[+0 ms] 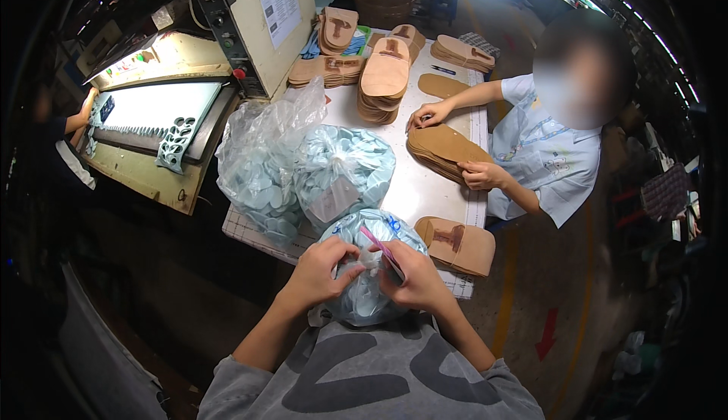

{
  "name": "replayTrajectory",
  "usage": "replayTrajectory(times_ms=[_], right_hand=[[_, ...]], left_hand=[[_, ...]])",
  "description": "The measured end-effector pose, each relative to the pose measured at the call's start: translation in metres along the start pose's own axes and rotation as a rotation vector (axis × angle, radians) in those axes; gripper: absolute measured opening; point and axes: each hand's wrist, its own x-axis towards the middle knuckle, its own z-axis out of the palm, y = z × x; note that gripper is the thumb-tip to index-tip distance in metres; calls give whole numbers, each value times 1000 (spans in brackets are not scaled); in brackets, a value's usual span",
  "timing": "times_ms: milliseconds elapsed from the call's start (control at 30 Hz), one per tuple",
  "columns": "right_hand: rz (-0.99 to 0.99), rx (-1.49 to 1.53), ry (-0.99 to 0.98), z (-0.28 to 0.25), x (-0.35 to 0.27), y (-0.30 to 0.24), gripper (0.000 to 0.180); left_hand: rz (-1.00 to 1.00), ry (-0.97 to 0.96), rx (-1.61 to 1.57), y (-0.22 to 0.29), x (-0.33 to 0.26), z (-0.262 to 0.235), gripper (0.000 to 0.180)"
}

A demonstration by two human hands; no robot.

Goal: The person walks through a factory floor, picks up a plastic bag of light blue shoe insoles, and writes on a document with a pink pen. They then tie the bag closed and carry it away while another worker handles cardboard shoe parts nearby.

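Observation:
At the table's near edge, close against my body, stands a clear plastic bag (362,304) filled with pale blue flat pieces. My left hand (324,272) is closed at the bag's gathered top, thumb and fingers curled in on the plastic. Opposite it, my right hand (415,276) grips a slim pink object (377,242) that slants up between the fingers; its exact kind is hard to make out. Just beyond stand two more clear bags of the same pieces, a knotted bag (345,173) and a looser bag (262,181).
Across the white table (425,188), a co-worker handles a stack of brown sole-shaped pieces (444,151). Tan stacks stand at the back (384,78) and near right (459,245). A machine (265,25) rises behind; another person works by a blue sheet (163,109).

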Motion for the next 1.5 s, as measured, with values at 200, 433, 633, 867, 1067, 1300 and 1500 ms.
replayTrajectory(times_ms=[200,433,633,867,1067,1300,1500], right_hand=[[32,-380,-19,2,-3,-7,30],[69,-232,44,-14,-12,14,28],[85,719,93,-55,-18,27,61],[70,783,-27,-55,-3,-28,48],[104,708,-152,-8,9,-32,29],[-110,-53,-70,5,16,-17,35],[-62,-313,-229,-19,12,-34,25]], left_hand=[[-33,-172,72,-4,4,-9,33],[-105,15,-95,-10,-8,-39,23],[-327,171,-474,-19,-33,-43,21],[-193,149,-453,-1,-27,-22,17],[-257,116,-435,15,-33,-27,23],[-231,170,-509,40,-45,-52,18],[-221,256,-400,41,-43,-56,24]])
